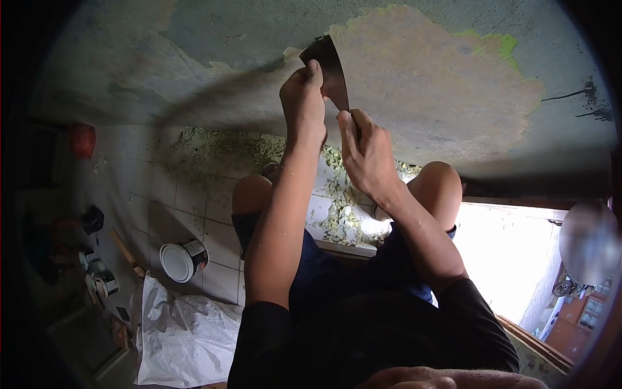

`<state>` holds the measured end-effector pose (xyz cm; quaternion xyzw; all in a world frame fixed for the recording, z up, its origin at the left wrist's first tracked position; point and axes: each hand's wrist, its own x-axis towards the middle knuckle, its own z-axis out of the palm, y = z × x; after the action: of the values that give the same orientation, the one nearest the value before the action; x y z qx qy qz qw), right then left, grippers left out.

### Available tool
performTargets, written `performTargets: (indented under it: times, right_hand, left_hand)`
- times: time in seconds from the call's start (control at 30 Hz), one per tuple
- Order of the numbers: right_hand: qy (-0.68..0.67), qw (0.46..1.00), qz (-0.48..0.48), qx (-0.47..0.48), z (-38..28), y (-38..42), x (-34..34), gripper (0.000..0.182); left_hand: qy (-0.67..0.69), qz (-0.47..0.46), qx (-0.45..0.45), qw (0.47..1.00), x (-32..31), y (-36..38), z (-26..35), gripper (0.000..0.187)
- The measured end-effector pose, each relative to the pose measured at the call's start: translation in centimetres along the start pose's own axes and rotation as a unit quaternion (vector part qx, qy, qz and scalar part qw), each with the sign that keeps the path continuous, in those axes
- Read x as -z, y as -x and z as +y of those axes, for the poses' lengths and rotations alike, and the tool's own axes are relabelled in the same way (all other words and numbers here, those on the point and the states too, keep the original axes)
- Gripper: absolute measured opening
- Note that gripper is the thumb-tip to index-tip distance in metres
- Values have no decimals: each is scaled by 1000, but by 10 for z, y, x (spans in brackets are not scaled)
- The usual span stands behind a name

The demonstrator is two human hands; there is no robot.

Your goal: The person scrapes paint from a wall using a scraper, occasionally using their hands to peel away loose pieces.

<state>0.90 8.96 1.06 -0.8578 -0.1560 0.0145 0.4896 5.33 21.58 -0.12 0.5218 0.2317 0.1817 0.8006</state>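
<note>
Holding one dark blade (pixel 332 72), two hands (pixel 302 104) (pixel 370 154) near one wall (pixel 440 84).

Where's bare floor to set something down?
The tiled floor between the tub and the flakes along the wall looks mostly bare. It's crowded beside the tub, where the white sheet spreads, and between the knees, where flakes litter the tiles.

Left hand (pixel 303 100) covers the left edge of the dark blade (pixel 334 81), upper centre; its fingertips mostly hidden. Right hand (pixel 370 152) masks the blade's lower tip. Tub (pixel 178 262), lower left: label print too small to read. Sack (pixel 184 340): right side passes behind black sleeve (pixel 259 343). Rounded object (pixel 588 243), right edge: blurred, unidentified. Doorway (pixel 505 259): mostly lost to glare.
</note>
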Motion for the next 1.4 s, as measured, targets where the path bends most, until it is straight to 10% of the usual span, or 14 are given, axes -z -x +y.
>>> performTargets:
  times: [0.43, 0.67, 1.4]
  right_hand:
    - [-58, 997, 1, 57, 1, 0, 18, 31]
    - [-46, 993, -31, 108, 14, 7, 30, 61]
    - [-82, 989, -1, 125, 6, -4, 32, 53]
  left_hand:
    - [41, -13, -42, 998, -3, 5, -10, 42]
    - [32, -3, -25, 999, -19, 20, -7, 40]
    - [34, 15, -51, 998, -13, 9, -10, 39]
